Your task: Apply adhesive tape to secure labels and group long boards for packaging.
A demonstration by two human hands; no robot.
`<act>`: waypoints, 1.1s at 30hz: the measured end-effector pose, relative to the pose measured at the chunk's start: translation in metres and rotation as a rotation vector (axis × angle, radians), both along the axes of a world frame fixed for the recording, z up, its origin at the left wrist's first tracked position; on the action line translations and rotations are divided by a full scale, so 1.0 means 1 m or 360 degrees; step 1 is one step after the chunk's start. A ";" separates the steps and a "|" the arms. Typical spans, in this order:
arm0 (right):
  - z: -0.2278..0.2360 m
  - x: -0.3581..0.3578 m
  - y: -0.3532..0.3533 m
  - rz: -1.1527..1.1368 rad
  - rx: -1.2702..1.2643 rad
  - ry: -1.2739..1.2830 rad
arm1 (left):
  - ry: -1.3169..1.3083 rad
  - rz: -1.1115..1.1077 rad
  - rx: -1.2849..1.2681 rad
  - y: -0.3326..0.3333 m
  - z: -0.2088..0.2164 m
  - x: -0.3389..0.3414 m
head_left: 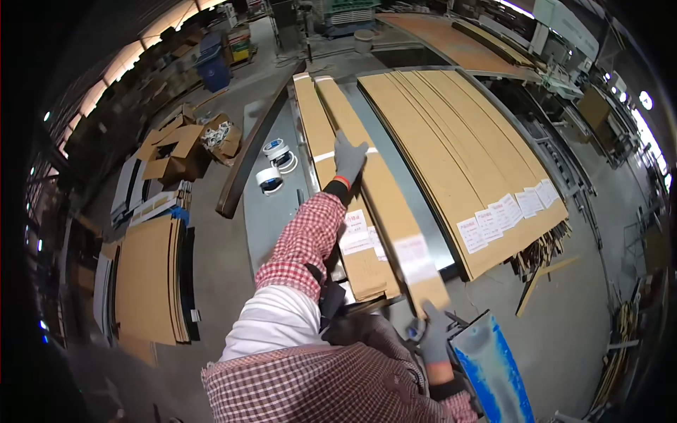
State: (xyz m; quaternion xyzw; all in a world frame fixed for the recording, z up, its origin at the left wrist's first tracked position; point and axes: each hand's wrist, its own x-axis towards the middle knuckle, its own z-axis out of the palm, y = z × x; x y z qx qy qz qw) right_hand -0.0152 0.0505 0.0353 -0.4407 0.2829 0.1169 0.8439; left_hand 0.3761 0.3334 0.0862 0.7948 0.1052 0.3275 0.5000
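Both my hands wear grey gloves. A long narrow cardboard carton [389,196], with a white band around it and a white label near its close end, runs away from me across the grey table. My left hand [349,156] is closed over its middle, by the band. At the near end, my right hand [435,331] grips the carton's corner, slightly blurred; part of its fingers is hidden. A second narrow carton [314,120], also banded and labelled, lies alongside on the left, partly covered by my left arm.
Several flat cardboard-wrapped packs [451,155] with white labels lie side by side on the right. Tape rolls [269,179] rest on the table [264,233] at left. A dark beam [257,144] edges it. A blue-and-white panel [493,366] stands near my right hand.
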 end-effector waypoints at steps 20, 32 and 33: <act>-0.041 0.043 -0.275 0.0545 -0.1397 0.0007 | 0.1235 -0.1614 -0.1106 -0.213 -0.016 -0.233; -0.058 0.076 -0.361 0.1519 -0.2192 -0.0573 | 0.1185 -0.0308 -0.0527 -0.321 -0.110 -0.200; -0.011 0.093 -0.318 0.1289 -0.2268 -0.0849 | 0.1162 -0.0287 -0.0372 -0.311 -0.118 -0.207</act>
